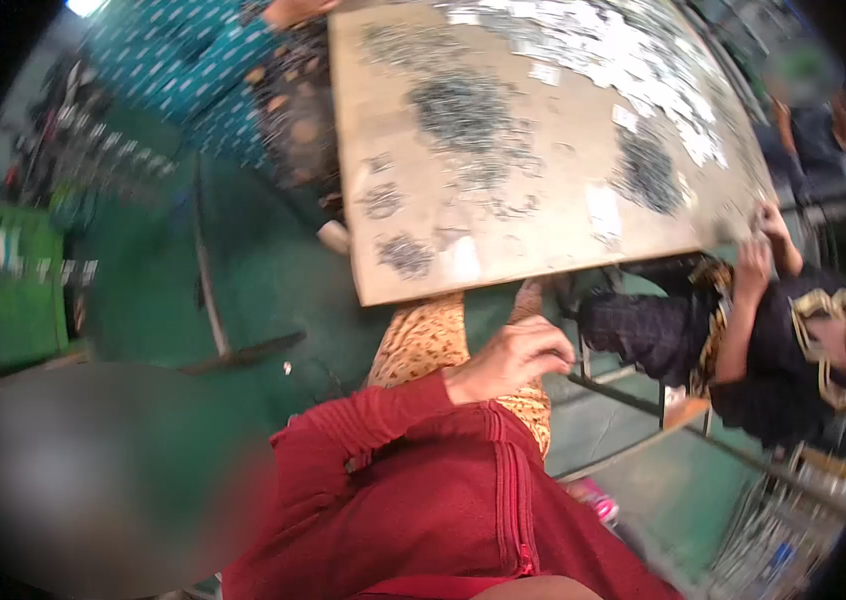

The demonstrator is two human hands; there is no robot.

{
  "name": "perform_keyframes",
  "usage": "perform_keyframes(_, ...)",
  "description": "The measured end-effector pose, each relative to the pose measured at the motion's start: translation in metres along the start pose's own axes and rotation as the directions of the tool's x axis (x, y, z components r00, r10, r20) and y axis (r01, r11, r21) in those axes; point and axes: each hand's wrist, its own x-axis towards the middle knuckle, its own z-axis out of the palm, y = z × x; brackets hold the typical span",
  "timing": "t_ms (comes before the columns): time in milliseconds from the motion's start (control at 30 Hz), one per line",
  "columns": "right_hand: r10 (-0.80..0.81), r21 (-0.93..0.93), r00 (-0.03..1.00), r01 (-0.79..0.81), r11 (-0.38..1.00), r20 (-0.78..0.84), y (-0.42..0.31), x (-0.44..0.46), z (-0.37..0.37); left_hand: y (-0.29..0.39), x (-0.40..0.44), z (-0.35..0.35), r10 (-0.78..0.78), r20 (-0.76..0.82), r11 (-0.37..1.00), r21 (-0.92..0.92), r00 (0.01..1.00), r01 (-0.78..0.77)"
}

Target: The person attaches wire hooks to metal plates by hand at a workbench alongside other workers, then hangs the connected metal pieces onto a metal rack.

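Observation:
My left hand (515,360), in a dark red sleeve, is raised in front of my torso, just below the near edge of the tan table (563,243). Its fingers are loosely bent and a little apart, and I see nothing in them. My right hand is out of view. On the tabletop lie a dark pile of small thin pieces (460,110), a second dark pile (649,172) and a smaller heap (406,256) near the front left corner. Many white pieces (633,60) spread across the far side.
A co-worker in dark clothes (783,350) sits at the right, with both hands at the table's corner. Another person in teal patterned clothing (183,70) is at the upper left. Metal bars (633,400) run below the table, and a large blurred round shape fills the lower left.

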Motion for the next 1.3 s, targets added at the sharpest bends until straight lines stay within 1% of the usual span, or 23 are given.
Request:
perform_keyframes(67,0.058,0.04,0.991,-0.063,0.997,0.122,-0.012,0.005,-0.013,-0.002,0.005,-0.001,-0.055,0.023,0.998,-0.034,0.998,0.055)
perform_keyframes(167,0.149,0.32,0.968,-0.079,0.944,-0.202,-0.036,0.046,-0.07,-0.006,0.013,-0.008,-0.053,-0.031,0.997,-0.06,0.998,0.051)
perform_keyframes(200,-0.038,0.39,0.811,0.321,0.863,-0.584,-0.038,0.074,-0.083,-0.006,0.016,-0.008,-0.04,-0.056,0.997,-0.071,0.998,0.036)
perform_keyframes(233,-0.068,0.32,0.686,0.422,0.848,-0.725,-0.055,0.096,-0.111,-0.009,0.019,-0.008,-0.032,-0.084,0.993,-0.112,0.996,0.023)
perform_keyframes(300,-0.044,0.439,0.636,0.58,0.687,-0.77,-0.093,0.135,-0.161,-0.012,0.022,-0.011,-0.03,-0.137,0.983,-0.184,0.99,0.005)
perform_keyframes(367,-0.148,0.512,0.608,0.756,0.408,-0.78,-0.112,0.203,-0.192,-0.008,0.029,-0.018,-0.02,-0.12,0.986,-0.168,0.993,0.0)
perform_keyframes(400,-0.183,0.522,0.631,0.745,0.416,-0.754,-0.12,0.241,-0.202,-0.006,0.031,-0.019,-0.011,-0.12,0.987,-0.159,0.993,-0.008)
perform_keyframes(467,-0.267,0.42,0.613,0.739,0.526,-0.744,-0.146,0.3,-0.225,-0.009,0.035,-0.02,0.02,-0.109,0.993,-0.112,0.994,-0.032)
perform_keyframes(500,-0.298,0.286,0.616,0.67,0.685,-0.73,-0.161,0.317,-0.238,-0.008,0.036,-0.019,-0.037,-0.105,0.981,-0.195,0.994,0.016)
perform_keyframes(567,-0.371,0.105,0.57,0.634,0.766,-0.733,-0.182,0.364,-0.248,-0.004,0.042,-0.022,0.018,-0.087,0.996,-0.084,0.996,-0.025)
perform_keyframes(667,-0.55,-0.408,-0.001,0.67,0.62,-0.835,-0.191,0.454,-0.241,-0.009,0.043,-0.026,-0.031,-0.07,0.996,-0.082,0.997,0.025)
perform_keyframes(733,-0.639,-0.352,0.373,0.598,0.72,-0.673,-0.195,0.457,-0.256,-0.012,0.044,-0.033,-0.067,-0.085,0.993,-0.099,0.994,0.059)
perform_keyframes(767,-0.644,-0.385,0.401,0.556,0.736,-0.652,-0.203,0.437,-0.263,-0.01,0.045,-0.036,-0.108,-0.096,0.987,-0.126,0.989,0.095)
perform_keyframes(800,-0.639,-0.425,0.298,0.542,0.725,-0.709,-0.199,0.452,-0.255,-0.01,0.045,-0.041,-0.074,-0.096,0.996,-0.052,0.993,0.069)
perform_keyframes(867,-0.8,-0.761,-0.024,0.325,0.562,-0.6,-0.183,0.466,-0.249,-0.016,0.04,-0.04,-0.114,-0.131,0.99,-0.102,0.985,0.101)
perform_keyframes(933,-0.639,-0.521,0.074,0.512,0.683,-0.766,-0.192,0.44,-0.275,-0.017,0.043,-0.045,-0.102,-0.118,0.993,-0.064,0.988,0.095)
perform_keyframes(967,-0.39,-0.002,0.409,0.688,0.726,-0.825,-0.195,0.419,-0.284,-0.018,0.045,-0.044,-0.089,-0.129,0.995,-0.058,0.988,0.082)
perform_keyframes(1000,-0.179,0.534,0.744,0.605,0.591,-0.644,-0.195,0.398,-0.284,-0.02,0.046,-0.044,-0.09,-0.138,0.995,-0.062,0.986,0.082)
perform_keyframes(1033,-0.151,0.749,0.742,0.662,0.012,-0.654,-0.187,0.395,-0.272,-0.021,0.044,-0.042,-0.106,-0.146,0.992,-0.08,0.984,0.095)
perform_keyframes(1100,-0.417,0.756,0.631,0.524,-0.392,-0.654,-0.16,0.358,-0.245,-0.01,0.052,-0.047,-0.039,-0.141,0.999,-0.034,0.989,0.034)
perform_keyframes(1167,-0.321,0.817,0.77,0.421,-0.395,-0.552,-0.148,0.291,-0.221,-0.004,0.055,-0.043,-0.093,-0.163,0.99,-0.117,0.982,0.074)
perform_keyframes(1200,-0.285,0.86,0.817,0.437,-0.263,-0.502,-0.142,0.256,-0.211,-0.005,0.055,-0.042,-0.095,-0.165,0.993,-0.084,0.982,0.082)
perform_keyframes(1300,-0.27,0.845,0.801,0.503,-0.182,-0.534,-0.115,0.198,-0.173,-0.007,0.057,-0.04,-0.114,-0.11,0.982,-0.161,0.987,0.096)
